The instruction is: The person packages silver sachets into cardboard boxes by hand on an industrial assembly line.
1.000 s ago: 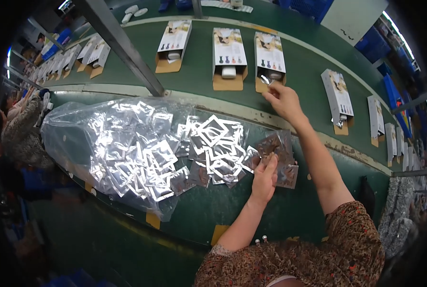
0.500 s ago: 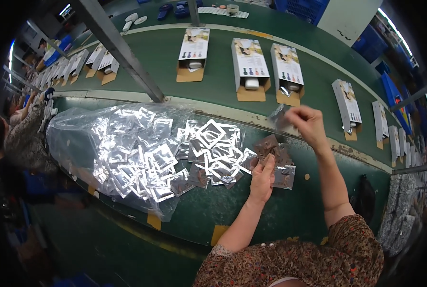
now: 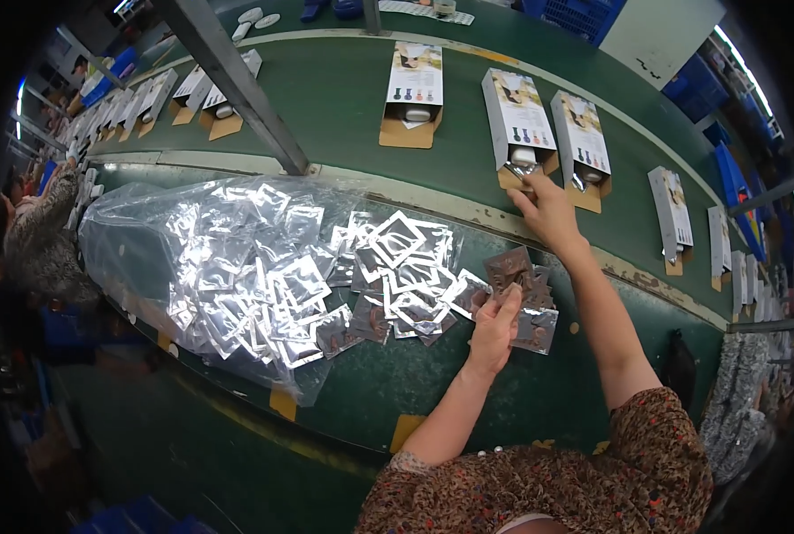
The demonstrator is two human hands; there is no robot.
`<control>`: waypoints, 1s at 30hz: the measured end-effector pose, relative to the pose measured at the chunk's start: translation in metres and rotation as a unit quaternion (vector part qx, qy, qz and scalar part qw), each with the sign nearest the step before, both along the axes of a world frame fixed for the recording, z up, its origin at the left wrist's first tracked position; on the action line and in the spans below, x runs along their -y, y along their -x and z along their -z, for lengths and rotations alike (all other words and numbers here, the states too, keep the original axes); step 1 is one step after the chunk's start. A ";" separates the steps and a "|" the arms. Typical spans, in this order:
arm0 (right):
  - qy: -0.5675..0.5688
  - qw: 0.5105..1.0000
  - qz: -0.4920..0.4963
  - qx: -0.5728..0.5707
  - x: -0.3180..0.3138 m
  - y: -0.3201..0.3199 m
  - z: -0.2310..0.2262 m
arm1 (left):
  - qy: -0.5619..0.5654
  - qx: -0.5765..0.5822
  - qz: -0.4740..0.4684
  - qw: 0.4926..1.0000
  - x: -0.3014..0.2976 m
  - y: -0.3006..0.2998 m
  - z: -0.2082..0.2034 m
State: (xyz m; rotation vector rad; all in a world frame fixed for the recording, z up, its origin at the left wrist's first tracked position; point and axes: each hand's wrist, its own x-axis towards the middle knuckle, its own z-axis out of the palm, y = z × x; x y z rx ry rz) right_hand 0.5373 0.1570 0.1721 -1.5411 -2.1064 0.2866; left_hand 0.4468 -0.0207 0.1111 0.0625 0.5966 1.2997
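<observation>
Factory — boxes (image 3: pixel 523 116) along green conveyor (image 3: pixel 339 107)

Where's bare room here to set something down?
The bench shows bare green between the left forearm and right forearm, below the packets in the left hand. The belt has a gap between the metal post and the first box to its right. It's crowded around the plastic bag and loose packets, and the two boxes by the right hand.

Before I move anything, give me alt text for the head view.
A person's right hand holds a foil sachet at the open end of a white printed carton on a green conveyor belt, while the left hand holds several more sachets. To the left, loose foil sachets lie in and beside a clear plastic bag.
</observation>
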 end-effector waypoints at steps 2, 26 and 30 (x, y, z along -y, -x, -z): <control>0.188 0.974 -0.044 -0.117 0.021 -0.008 -0.032 | -0.028 -0.030 0.001 0.999 0.001 0.000 -0.002; -0.065 0.989 -0.127 -0.038 -0.034 0.002 0.038 | -0.043 -0.173 0.022 0.984 0.023 -0.025 -0.001; 0.332 0.895 -0.164 -0.248 0.063 -0.064 -0.028 | -0.095 -0.106 0.029 0.989 0.025 -0.038 -0.010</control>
